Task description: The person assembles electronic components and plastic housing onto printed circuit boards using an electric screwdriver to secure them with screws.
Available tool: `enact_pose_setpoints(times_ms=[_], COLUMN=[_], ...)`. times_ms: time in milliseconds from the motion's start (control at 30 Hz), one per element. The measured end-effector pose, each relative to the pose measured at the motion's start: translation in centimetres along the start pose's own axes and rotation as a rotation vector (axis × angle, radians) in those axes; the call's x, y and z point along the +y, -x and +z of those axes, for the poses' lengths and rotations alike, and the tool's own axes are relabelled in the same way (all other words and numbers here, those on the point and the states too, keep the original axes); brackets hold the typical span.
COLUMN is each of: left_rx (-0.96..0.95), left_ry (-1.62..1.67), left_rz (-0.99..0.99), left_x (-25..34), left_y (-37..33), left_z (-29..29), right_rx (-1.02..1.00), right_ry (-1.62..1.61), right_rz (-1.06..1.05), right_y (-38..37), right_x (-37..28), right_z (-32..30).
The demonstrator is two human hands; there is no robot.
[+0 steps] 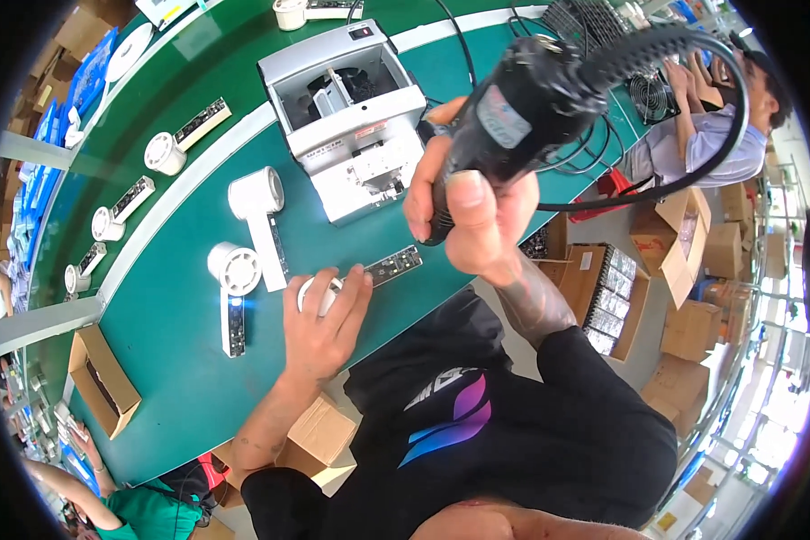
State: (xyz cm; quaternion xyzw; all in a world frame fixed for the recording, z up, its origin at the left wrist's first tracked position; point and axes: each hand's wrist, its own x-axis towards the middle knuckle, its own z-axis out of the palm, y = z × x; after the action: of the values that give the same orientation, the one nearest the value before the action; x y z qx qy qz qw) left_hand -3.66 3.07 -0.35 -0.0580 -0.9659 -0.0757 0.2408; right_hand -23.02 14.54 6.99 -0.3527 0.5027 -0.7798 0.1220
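Observation:
My right hand (484,225) is wrapped round a black electric screwdriver (522,112), raised over the bench near the silver machine. A thick black cable runs from its upper end, and its tip is hidden by my hand. Down on the green bench, my left hand (324,319) has its fingers bent over the white round head of a small fan unit (394,267). The unit's narrow circuit board sticks out to the right from under my fingers. Just left of that hand lie two similar white units, one with a lit board (234,328) and another (265,243) farther back.
The silver machine (355,135) with an open-topped bin stands at the back. Along a raised far strip sit more white units (165,153). A cardboard box (104,382) is at the left edge. At right, a co-worker (711,144) sits near cables and open cartons (670,243).

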Motion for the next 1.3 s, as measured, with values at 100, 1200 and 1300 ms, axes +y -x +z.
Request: enact_pose_setpoints(times_ms=[100, 1200, 1300], left_rx=[-0.005, 0.032, 0.025], left_ry=[-0.001, -0.009, -0.003], left_rz=[-0.004, -0.015, -0.016], left_x=[0.0, 0.5, 0.4], left_y=[-0.1, 0.6, 0.4], left_z=[-0.1, 0.2, 0.0], right_rx=[-0.016, -0.076, -0.091], right_ry=[0.001, -0.024, -0.063], right_rz=[-0.021, -0.173, -0.065], right_y=[0.1, -4.1, -2.3], right_x=[0.7, 0.9, 0.2], right_z=[0.0, 2.8, 1.8])
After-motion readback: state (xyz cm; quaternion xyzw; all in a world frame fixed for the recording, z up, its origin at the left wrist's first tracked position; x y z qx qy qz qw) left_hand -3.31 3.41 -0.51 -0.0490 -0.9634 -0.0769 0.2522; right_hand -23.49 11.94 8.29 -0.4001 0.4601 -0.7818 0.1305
